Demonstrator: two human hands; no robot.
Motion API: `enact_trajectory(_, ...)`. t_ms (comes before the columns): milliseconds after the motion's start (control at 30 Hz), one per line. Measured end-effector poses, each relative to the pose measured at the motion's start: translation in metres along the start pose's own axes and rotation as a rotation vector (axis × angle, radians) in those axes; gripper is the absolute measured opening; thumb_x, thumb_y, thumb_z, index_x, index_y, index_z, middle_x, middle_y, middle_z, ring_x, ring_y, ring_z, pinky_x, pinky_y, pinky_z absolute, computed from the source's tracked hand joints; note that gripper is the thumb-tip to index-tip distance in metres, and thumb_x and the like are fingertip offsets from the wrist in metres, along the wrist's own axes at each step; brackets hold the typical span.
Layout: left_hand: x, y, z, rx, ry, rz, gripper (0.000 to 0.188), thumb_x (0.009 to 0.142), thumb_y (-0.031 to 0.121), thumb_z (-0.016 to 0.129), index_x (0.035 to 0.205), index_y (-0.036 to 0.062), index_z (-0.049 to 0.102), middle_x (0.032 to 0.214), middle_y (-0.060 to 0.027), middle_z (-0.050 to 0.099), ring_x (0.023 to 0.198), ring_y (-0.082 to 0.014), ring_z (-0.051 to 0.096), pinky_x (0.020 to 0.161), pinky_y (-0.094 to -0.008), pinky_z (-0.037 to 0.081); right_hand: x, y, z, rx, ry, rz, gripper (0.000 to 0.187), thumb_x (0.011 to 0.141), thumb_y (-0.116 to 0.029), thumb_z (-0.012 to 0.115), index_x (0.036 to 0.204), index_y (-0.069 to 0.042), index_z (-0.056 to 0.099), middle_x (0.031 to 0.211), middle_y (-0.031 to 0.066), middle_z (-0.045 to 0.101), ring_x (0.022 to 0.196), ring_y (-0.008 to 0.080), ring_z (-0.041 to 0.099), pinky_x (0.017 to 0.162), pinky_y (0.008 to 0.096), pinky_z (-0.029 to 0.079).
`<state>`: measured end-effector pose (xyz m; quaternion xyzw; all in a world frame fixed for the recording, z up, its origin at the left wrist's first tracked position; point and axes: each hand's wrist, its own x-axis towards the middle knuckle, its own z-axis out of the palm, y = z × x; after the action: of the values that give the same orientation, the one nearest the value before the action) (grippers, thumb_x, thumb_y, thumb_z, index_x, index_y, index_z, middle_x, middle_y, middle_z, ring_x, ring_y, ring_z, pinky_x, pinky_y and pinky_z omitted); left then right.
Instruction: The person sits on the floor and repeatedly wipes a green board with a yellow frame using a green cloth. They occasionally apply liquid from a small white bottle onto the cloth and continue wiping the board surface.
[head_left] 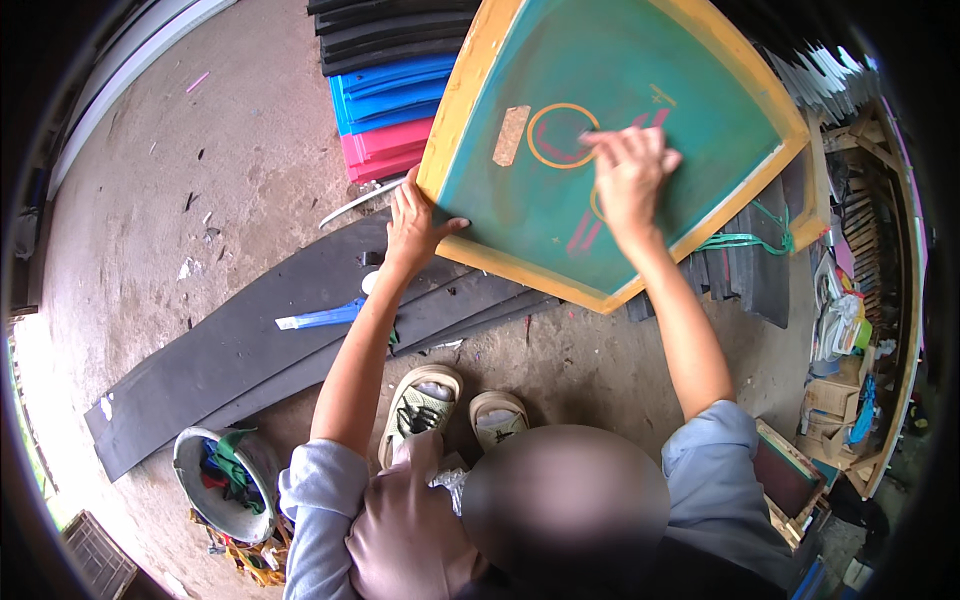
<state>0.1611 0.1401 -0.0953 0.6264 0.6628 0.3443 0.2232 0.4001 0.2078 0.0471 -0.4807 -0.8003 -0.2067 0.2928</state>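
Note:
A silk-screen printing frame [448, 110] with yellow-stained wooden edges and green mesh is tilted up in front of me. On the mesh are a yellow-ringed circle [562, 136], reddish-purple stripes and a piece of tan tape [511, 136]. My left hand [408, 228] grips the frame's near left corner, thumb over the front edge. My right hand [630, 178] is over the mesh beside the circle, its index finger stretched toward the ring and its thumb apart. Nothing shows in the right hand, though its palm side is hidden.
Long black foam sheets [250, 325] lie below the frame, with a blue-handled tool [322, 316] on top. Stacked black, blue [395, 95] and pink sheets [385, 148] stand beyond. A bucket of rags [190, 450] is at lower left. Cardboard boxes [830, 400] clutter the right.

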Motion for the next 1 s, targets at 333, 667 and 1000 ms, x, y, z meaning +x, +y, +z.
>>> enact_trajectory(333, 0.002, -0.002, 0.001, 0.014, 0.043, 0.045, 0.103, 0.063, 0.038, 0.080, 0.139, 0.0084, 0.017, 0.122, -0.0192, 0.039, 0.117, -0.0388, 0.040, 0.086, -0.0520, 0.044, -0.005, 0.012, 0.005, 0.120, -0.181, -0.395, 0.014, 0.071, -0.006, 0.064, 0.075, -0.019, 0.065, 0.074, -0.0044, 0.053, 0.084, 0.0147, 0.051, 0.076, 0.0366, 0.032)
enact_trajectory(667, 0.000, -0.001, -0.002, 0.002, 0.002, -0.041, 0.105, 0.062, 0.043, 0.079, 0.140, 0.0110, 0.016, 0.127, -0.0165, 0.037, 0.122, -0.0357, 0.037, 0.079, -0.0625, 0.043, 0.020, 0.011, -0.012, 0.008, 0.005, 0.046, 0.010, 0.074, -0.013, 0.066, 0.073, -0.022, 0.068, 0.075, -0.0076, 0.056, 0.087, 0.0157, 0.051, 0.078, 0.0365, 0.034)
enact_trajectory(1000, 0.001, -0.009, 0.007, -0.013, 0.057, 0.065, 0.104, 0.062, 0.038, 0.081, 0.139, 0.0082, 0.017, 0.125, -0.0185, 0.038, 0.121, -0.0370, 0.037, 0.088, -0.0593, 0.040, -0.009, 0.006, -0.001, 0.055, -0.140, -0.052, 0.010, 0.072, -0.012, 0.069, 0.076, -0.021, 0.068, 0.077, -0.0058, 0.056, 0.088, 0.0156, 0.050, 0.076, 0.0375, 0.032)
